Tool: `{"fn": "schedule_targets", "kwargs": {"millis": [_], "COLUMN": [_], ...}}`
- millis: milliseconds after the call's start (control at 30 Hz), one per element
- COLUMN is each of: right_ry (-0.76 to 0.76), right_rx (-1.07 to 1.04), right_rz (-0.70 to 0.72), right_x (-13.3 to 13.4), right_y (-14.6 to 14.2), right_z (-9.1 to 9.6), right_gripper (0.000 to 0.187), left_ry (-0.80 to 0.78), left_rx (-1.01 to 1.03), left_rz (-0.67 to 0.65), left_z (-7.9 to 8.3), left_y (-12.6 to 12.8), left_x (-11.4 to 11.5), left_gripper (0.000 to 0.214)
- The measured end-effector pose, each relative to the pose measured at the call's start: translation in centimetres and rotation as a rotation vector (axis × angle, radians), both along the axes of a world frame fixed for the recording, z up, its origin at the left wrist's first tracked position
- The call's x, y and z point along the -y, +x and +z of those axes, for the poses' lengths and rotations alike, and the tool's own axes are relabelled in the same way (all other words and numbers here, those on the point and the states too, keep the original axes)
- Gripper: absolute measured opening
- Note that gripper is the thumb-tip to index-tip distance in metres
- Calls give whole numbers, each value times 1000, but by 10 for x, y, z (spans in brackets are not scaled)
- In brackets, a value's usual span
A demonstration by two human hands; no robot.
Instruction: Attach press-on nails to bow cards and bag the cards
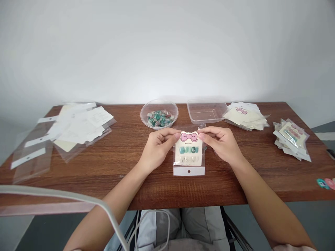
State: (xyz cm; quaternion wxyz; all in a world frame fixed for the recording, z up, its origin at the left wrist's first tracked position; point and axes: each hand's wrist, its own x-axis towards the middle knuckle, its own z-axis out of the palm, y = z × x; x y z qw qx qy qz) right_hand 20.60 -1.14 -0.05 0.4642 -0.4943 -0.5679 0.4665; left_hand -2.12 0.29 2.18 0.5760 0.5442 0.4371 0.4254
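A cream card of press-on nails with a pink bow on top is upright at the middle of the table's near part. It carries a row of teal nails and a row of pale ones. My left hand pinches its upper left corner between thumb and finger, and my right hand pinches the upper right. A clear plastic bag with a white, holed header strip surrounds the card's lower part; whether the card is inside or in front of it is hard to tell.
Behind my hands are a round tub of teal and brown wrapped pieces and a clear rectangular box. Bow cards and packed nail cards lie right; white cards and bags left. A white cable crosses the front.
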Motion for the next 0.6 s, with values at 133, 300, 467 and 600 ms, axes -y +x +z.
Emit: {"fn": "schedule_targets", "kwargs": {"millis": [133,300,467,600], "right_ry": [11,41,79,87], "right_rx": [0,1,19,-22], "right_rz": [22,26,35,71], "right_x": [1,2,3,3], "right_y": [0,0,2,3], "right_z": [2,6,7,7], "right_gripper": [30,29,25,24], "left_ry": [-14,-25,-40,-44], "left_rx": [7,40,48,58], "left_rz": [-26,-86,-166,-197], "left_z": [-1,-3,0,1], "left_y": [-1,-7,-11,-12], "left_x": [-1,-3,-5,-6], "left_gripper": [28,30,29,29]}}
